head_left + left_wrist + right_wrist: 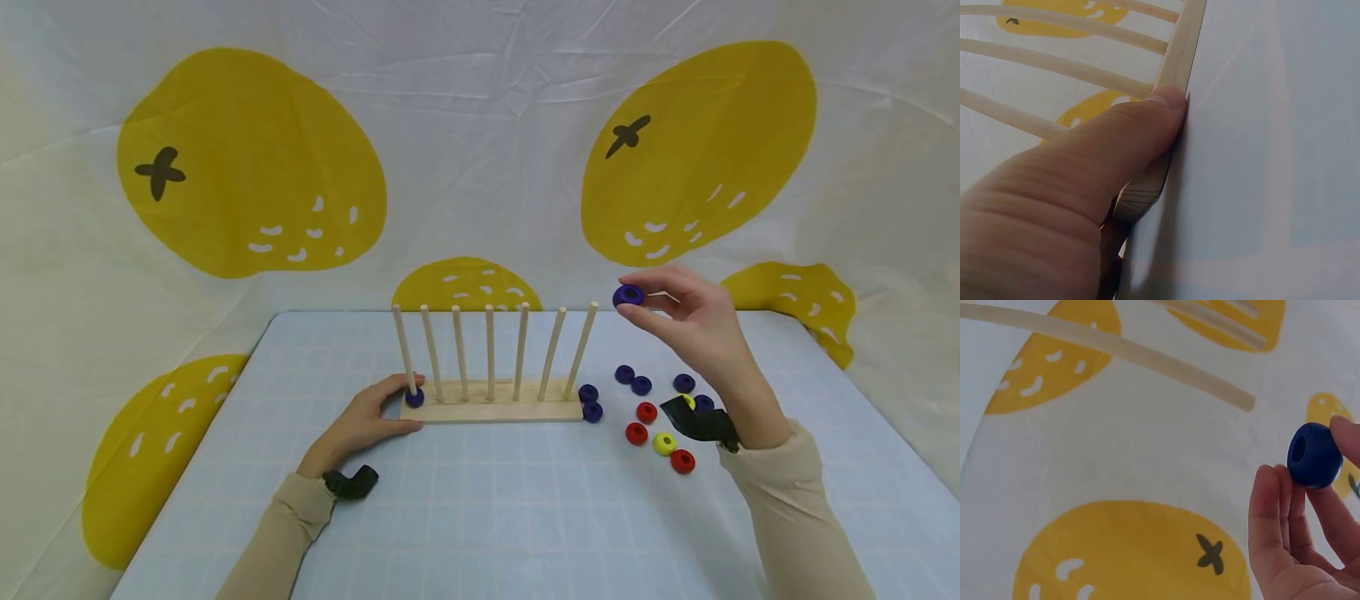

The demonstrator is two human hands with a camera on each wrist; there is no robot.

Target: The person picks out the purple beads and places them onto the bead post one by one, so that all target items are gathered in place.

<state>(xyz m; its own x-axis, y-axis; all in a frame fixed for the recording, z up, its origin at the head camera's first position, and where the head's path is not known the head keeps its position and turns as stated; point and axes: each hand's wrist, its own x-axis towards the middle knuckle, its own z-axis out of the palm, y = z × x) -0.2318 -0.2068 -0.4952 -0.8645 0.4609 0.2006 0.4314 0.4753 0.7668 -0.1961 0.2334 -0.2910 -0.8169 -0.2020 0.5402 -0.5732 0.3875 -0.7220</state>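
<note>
While the left hand (366, 417) grips the left end of the wooden peg stand (495, 412), the right hand (696, 321) pinches a dark blue bead (620, 297) in the air.
The held bead is between thumb and fingertips, near the top of the rightmost peg (581, 350) but apart from it; a second blue bead (415, 401) sits around the leftmost peg (403, 348), at its foot, close to the left hand.

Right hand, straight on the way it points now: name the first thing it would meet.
The right hand, pinching a blue bead, points leftward in the head view; it would likely bring the bead against the rightmost peg first, near the top, though depth is unclear.
</note>
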